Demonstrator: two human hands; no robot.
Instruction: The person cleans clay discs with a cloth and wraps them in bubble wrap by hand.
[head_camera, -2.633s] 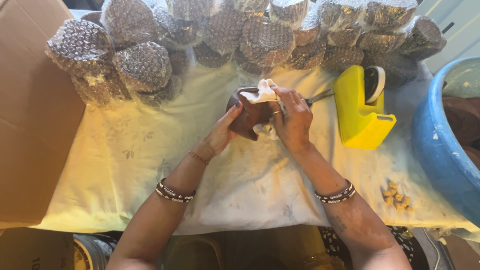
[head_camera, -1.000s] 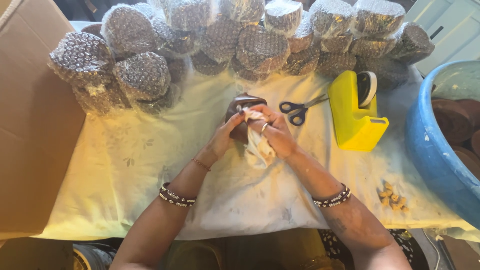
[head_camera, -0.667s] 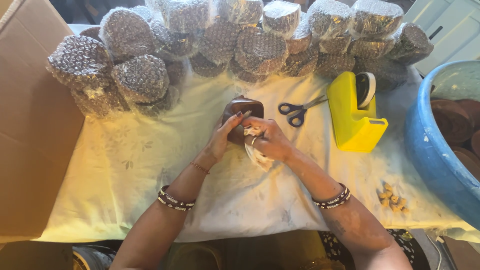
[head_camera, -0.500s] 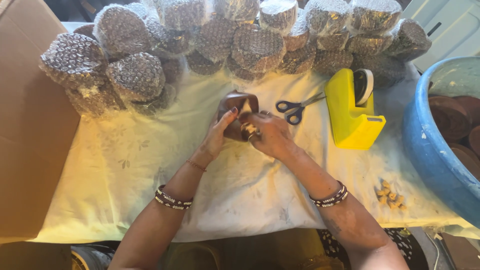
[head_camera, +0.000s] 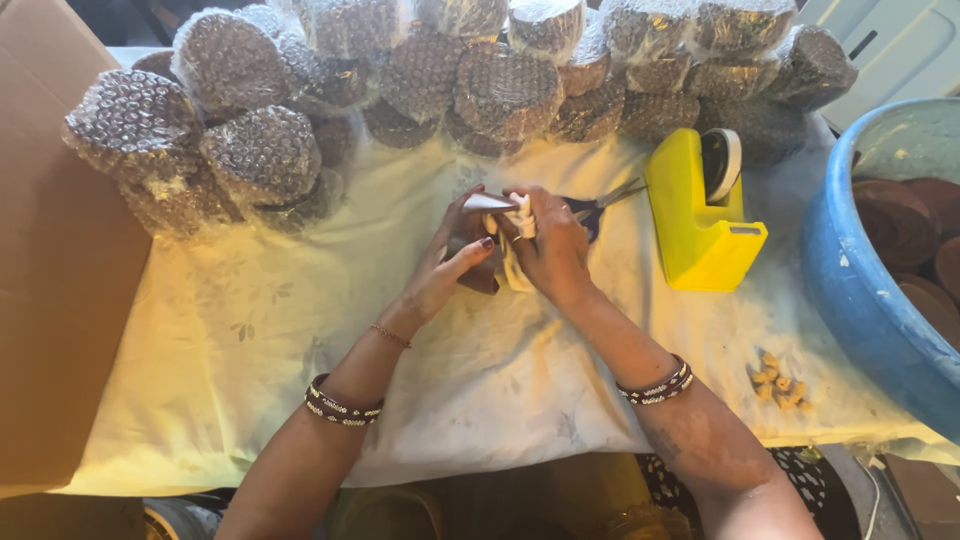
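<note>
My left hand and my right hand meet at the middle of the table, both gripping a small dark brown clay pot. The pot is mostly hidden between my palms. My right fingers also pinch a white cloth or paper that wraps over the pot's top. Blue-handled scissors lie just behind my right hand. A yellow tape dispenser stands to the right of the scissors.
Several bubble-wrapped bundles are piled along the far edge of the cream tablecloth. A cardboard box stands at the left. A blue tub holding brown clay pieces is at the right, small tan bits near it.
The pot has stayed at the table's middle while my hands turned it. The white wrap went from hanging loose below my right hand to being drawn up over the pot's top.
</note>
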